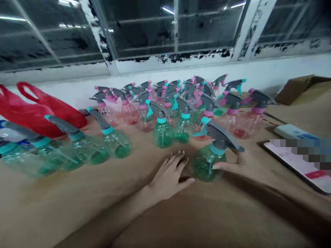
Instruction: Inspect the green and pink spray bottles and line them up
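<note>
A clear green spray bottle with a teal collar and a grey trigger head stands upright on the brown tabletop. My right hand grips it from the right side, thumb across the front; the other fingers are hidden behind it. Just left of that bottle, my left hand lies palm down with its fingers spread, holding nothing. Beyond my left fingertips stand two more green spray bottles. Behind them is a crowd of pink-collared and teal-collared spray bottles.
Several green spray bottles form a row at the left, near a red plastic bag. At the right lie a phone-like flat object, a white-and-blue box and an open cardboard box. A windowed wall runs along the back.
</note>
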`<action>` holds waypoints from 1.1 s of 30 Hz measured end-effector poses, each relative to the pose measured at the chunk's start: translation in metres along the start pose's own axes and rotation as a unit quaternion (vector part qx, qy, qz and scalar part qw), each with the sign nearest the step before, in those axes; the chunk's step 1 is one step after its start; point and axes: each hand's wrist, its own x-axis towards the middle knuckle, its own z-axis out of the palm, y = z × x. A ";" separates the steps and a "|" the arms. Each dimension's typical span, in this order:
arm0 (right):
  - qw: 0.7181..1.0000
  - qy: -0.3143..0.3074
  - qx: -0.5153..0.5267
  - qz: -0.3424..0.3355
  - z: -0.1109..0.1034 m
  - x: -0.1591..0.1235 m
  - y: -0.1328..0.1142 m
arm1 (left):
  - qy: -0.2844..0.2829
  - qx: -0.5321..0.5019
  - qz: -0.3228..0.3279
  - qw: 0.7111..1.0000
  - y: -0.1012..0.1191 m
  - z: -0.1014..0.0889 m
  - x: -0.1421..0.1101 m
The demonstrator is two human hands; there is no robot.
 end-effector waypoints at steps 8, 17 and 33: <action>0.993 0.003 -0.105 0.049 0.007 -0.012 0.008 | 0.032 0.015 -0.032 0.999 -0.013 -0.006 -0.038; 0.995 -0.052 -0.077 -0.023 0.065 0.031 -0.041 | 0.121 0.025 -0.093 0.988 -0.042 -0.019 -0.128; 0.983 -0.010 -0.148 -0.107 0.144 0.114 -0.077 | 0.112 0.016 -0.101 0.988 -0.051 -0.021 -0.142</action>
